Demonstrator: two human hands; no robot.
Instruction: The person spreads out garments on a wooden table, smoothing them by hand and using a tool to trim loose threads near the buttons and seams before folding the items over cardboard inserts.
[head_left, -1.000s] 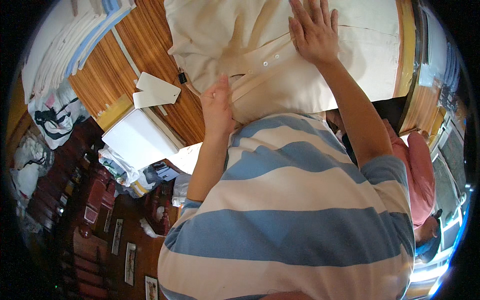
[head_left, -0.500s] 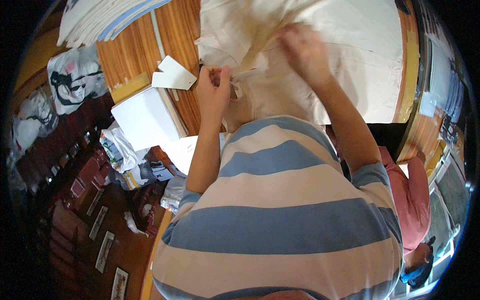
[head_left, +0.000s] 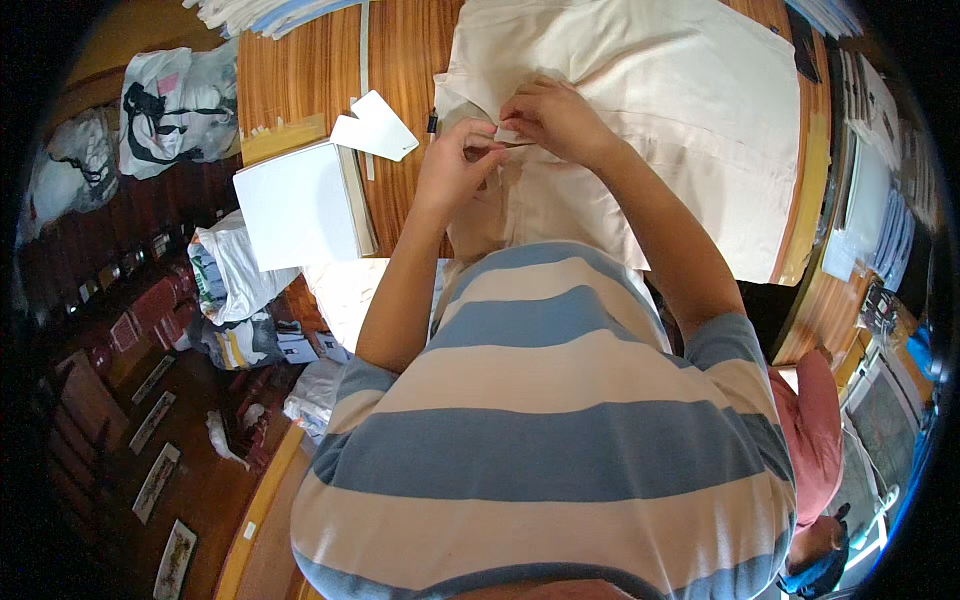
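Observation:
A cream cloth garment (head_left: 690, 150) lies spread on the wooden table, wrinkled around the spot where my hands meet. My left hand (head_left: 460, 170) is at the garment's left side, thumb and fingers pinched on a small fold of its edge. Close beside it, my right hand (head_left: 555, 118) has curled fingers, its fingertips pinching the same edge from the right. A small pale bit shows between the two sets of fingertips; the fingers hide most of it. A small black object (head_left: 432, 122) lies just left of the garment.
Two white cards (head_left: 378, 128) overlap on the wooden table (head_left: 305, 70), above a stack of white sheets (head_left: 298, 205). Folded cloths (head_left: 275, 15) are piled at the far left. Plastic bags (head_left: 180, 110) sit beyond the left edge. Another person in a red top (head_left: 808, 420) is at the lower right.
My right hand has come left and nearer to me, from over the garment to beside my left hand. The raised fold of cloth has settled flatter. The whole view has shifted slightly.

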